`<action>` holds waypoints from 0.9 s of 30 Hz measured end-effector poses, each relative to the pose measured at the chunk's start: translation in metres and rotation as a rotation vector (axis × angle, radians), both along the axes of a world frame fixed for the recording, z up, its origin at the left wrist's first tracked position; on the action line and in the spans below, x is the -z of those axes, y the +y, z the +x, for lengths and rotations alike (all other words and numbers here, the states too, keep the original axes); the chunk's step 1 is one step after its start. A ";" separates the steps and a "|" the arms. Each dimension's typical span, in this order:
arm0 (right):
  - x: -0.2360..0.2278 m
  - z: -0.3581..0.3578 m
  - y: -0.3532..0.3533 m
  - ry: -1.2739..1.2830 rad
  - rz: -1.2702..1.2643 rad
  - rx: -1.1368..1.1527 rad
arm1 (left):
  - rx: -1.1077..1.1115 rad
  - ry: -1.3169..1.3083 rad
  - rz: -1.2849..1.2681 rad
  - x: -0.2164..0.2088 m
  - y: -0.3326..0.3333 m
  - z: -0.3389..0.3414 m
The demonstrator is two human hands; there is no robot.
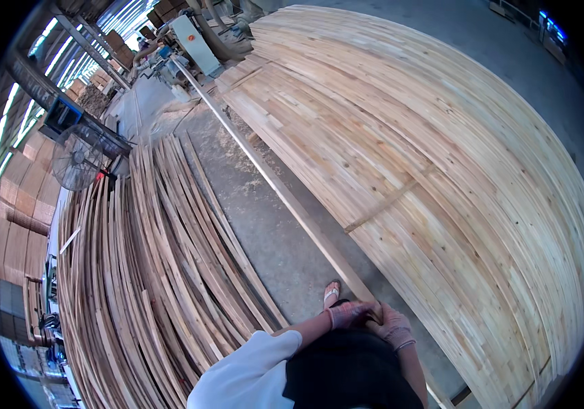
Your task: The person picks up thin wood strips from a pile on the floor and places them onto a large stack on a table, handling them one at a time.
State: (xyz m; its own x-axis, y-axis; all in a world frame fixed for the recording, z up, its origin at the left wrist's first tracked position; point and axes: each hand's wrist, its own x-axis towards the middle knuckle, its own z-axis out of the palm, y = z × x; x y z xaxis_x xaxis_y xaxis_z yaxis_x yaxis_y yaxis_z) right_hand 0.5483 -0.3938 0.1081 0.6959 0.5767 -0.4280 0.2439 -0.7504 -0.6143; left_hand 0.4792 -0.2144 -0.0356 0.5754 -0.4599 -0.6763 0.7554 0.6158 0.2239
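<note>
A long, narrow wooden strip (285, 194) runs from a machine (189, 44) at the far upper left down to my hands, held above the floor. My left hand (351, 315), in a pinkish work glove, is closed around its near part. Close beside it on the right, my right hand (395, 327), gloved too, has its fingers curled at the same strip. The fingertips are partly hidden. Past my right forearm a pale length of wood shows again; I cannot tell whether it is the same strip.
A wide stack of pale wooden strips (483, 198) lies right, crossed by battens. Darker rough strips (148, 273) are piled left, with a standing fan (77, 160) behind. Between the piles is grey floor (258, 225) with wood shavings. My sandalled foot (331, 293) stands near my hands.
</note>
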 end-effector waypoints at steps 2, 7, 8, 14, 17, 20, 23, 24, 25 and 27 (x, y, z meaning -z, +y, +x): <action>-0.021 0.001 -0.019 -0.031 0.121 0.105 | -0.179 -0.107 -0.105 -0.084 0.022 0.020; -0.038 -0.027 -0.154 -0.026 -0.263 0.321 | -0.243 -0.172 0.081 -0.082 0.137 0.051; -0.042 -0.044 -0.192 -0.033 -0.420 0.310 | -0.239 -0.238 0.166 -0.096 0.161 0.065; -0.101 -0.093 -0.249 0.114 -0.649 0.489 | -0.546 -0.245 0.473 -0.128 0.314 0.147; -0.113 -0.088 -0.211 0.027 -0.354 0.718 | -0.775 -0.222 0.542 -0.144 0.375 0.188; -0.103 -0.055 -0.133 0.034 -0.240 0.769 | -0.879 -0.152 0.647 -0.152 0.434 0.227; -0.060 -0.033 -0.099 -0.219 -0.233 0.828 | -1.013 -0.109 0.520 -0.146 0.456 0.243; -0.065 -0.020 -0.072 -0.297 -0.263 0.842 | -1.072 -0.100 0.456 -0.144 0.459 0.241; -0.065 -0.012 -0.050 -0.303 -0.246 0.863 | -1.147 -0.120 0.220 -0.117 0.468 0.237; -0.062 -0.001 -0.017 -0.328 -0.221 0.935 | -0.868 -0.119 0.167 -0.100 0.443 0.223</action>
